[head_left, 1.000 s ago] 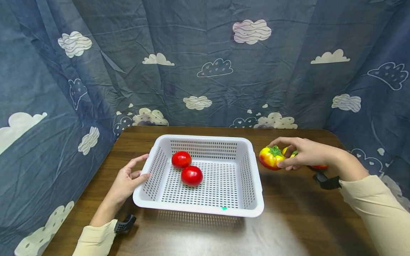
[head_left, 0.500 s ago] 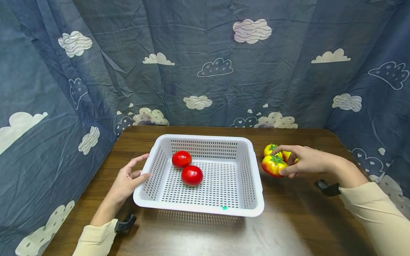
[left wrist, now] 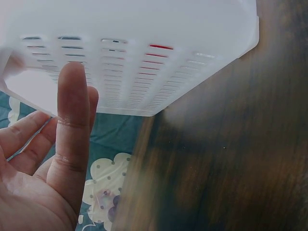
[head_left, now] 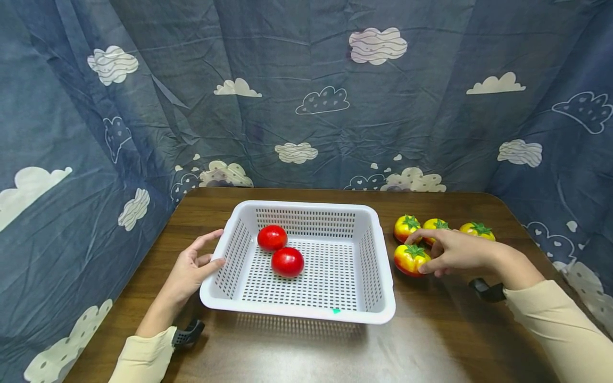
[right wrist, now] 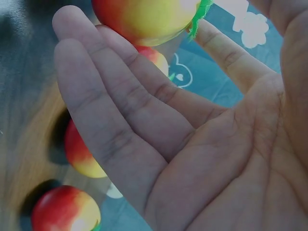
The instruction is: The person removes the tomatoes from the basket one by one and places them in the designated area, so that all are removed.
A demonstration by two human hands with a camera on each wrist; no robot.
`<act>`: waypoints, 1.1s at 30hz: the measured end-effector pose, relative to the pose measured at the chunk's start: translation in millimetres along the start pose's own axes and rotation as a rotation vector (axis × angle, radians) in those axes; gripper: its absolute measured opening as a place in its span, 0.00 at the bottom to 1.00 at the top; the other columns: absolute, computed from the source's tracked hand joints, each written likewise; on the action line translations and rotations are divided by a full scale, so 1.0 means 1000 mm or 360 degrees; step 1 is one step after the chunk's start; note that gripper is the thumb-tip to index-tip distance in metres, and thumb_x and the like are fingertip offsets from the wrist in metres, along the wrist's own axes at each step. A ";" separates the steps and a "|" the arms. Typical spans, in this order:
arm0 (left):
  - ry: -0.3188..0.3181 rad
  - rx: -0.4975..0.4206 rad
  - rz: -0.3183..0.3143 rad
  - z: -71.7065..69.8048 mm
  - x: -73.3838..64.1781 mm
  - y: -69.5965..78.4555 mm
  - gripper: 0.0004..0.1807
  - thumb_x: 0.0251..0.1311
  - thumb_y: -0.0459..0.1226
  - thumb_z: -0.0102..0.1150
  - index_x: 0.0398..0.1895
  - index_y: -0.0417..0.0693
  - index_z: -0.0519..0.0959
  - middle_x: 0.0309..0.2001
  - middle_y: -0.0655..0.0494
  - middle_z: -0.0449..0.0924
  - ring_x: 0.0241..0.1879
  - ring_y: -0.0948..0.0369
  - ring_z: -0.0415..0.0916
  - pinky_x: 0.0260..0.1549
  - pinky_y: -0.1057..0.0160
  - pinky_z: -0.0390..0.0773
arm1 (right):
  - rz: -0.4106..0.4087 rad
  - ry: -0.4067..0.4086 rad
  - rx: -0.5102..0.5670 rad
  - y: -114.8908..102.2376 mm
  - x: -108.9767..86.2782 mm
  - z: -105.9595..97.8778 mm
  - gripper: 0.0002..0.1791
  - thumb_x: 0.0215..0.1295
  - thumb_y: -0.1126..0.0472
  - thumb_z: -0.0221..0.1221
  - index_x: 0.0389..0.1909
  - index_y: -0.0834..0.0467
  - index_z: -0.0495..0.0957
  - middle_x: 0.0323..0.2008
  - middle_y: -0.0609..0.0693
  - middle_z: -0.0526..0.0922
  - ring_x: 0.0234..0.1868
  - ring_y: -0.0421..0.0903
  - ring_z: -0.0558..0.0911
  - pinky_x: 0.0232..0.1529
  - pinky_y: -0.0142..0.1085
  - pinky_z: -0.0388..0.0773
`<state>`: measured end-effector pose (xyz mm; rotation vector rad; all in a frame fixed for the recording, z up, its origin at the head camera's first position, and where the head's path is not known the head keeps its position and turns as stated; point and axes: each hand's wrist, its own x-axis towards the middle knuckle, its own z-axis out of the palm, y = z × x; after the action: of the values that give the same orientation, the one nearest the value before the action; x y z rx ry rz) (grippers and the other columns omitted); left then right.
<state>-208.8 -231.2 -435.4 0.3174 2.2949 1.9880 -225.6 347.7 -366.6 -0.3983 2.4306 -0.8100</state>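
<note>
In the head view my right hand (head_left: pixel 450 249) pinches a yellow-and-red tomato (head_left: pixel 411 261) with a green leafy top, just right of the basket. The right wrist view has the same tomato (right wrist: pixel 149 21) at the fingertips, the palm facing the camera. Three similar tomatoes, such as the nearest one (head_left: pixel 404 227), sit behind this hand. My left hand (head_left: pixel 188 271) rests with thumb and index finger spread against the left rim of a white perforated basket (head_left: pixel 297 315). Two glossy red round fruits, one farther back (head_left: pixel 272 238) and one nearer (head_left: pixel 287 262), lie inside it.
A brown wooden table (head_left: pixel 306 356) carries everything. Beyond its back edge hangs a dark blue cloth (head_left: pixel 268 138) printed with white clouds. Each wrist wears a black strap, like the right one (head_left: pixel 487 291). A small green mark (head_left: pixel 337 310) shows on the basket's front rim.
My right hand has moved down, toward me, with the tomato between its fingers. The tomatoes behind, partly hidden before, now show. My left hand and the basket have stayed put.
</note>
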 end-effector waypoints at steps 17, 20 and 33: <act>0.0005 0.0009 -0.0002 0.000 0.000 0.000 0.40 0.69 0.25 0.64 0.82 0.41 0.61 0.44 0.50 0.91 0.39 0.60 0.91 0.33 0.53 0.92 | 0.0009 0.0049 -0.0067 0.012 0.006 0.011 0.37 0.63 0.55 0.76 0.69 0.56 0.69 0.24 0.51 0.82 0.25 0.50 0.81 0.28 0.38 0.83; 0.0003 0.0019 -0.0006 0.000 0.000 -0.001 0.40 0.69 0.26 0.64 0.82 0.41 0.61 0.45 0.46 0.91 0.39 0.60 0.91 0.33 0.52 0.92 | 0.0005 0.0068 -0.0098 0.015 0.006 0.013 0.38 0.63 0.54 0.76 0.69 0.55 0.68 0.23 0.49 0.79 0.24 0.49 0.81 0.28 0.37 0.83; 0.0016 0.0037 0.0010 0.000 0.000 0.001 0.40 0.69 0.25 0.65 0.82 0.41 0.62 0.48 0.41 0.89 0.40 0.60 0.91 0.33 0.53 0.92 | 0.0031 0.0115 -0.0188 0.014 0.008 0.016 0.41 0.62 0.49 0.77 0.68 0.51 0.65 0.28 0.51 0.74 0.27 0.47 0.80 0.32 0.36 0.83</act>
<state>-208.6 -230.8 -434.9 0.3178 2.3273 1.9717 -223.9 347.4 -389.1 -0.3953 2.5535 -0.6853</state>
